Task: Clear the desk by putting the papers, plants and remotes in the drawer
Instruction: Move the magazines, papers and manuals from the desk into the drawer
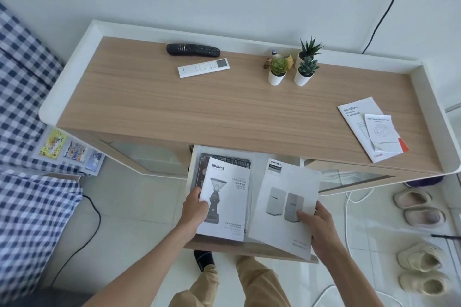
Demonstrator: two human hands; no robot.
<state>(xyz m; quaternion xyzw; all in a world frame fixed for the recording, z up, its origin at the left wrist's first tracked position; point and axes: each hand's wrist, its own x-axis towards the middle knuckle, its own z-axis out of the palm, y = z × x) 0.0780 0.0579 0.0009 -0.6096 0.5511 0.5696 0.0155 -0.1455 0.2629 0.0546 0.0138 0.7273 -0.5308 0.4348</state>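
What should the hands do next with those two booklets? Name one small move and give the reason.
Probably lower both and let go. The left hand holds the Minimex booklet and the right hand holds the Philips booklet, both already over the open drawer. Releasing them frees the hands for the papers, remotes and plants on the desk.

Light wood-grain desk top (224, 107) looks matt, with a smooth white rim. Thin white paper Minimex booklet (225, 197) is matt-ish. Black plastic remote (192, 49) has some sheen; pale floor tiles (139, 207) are glossy.
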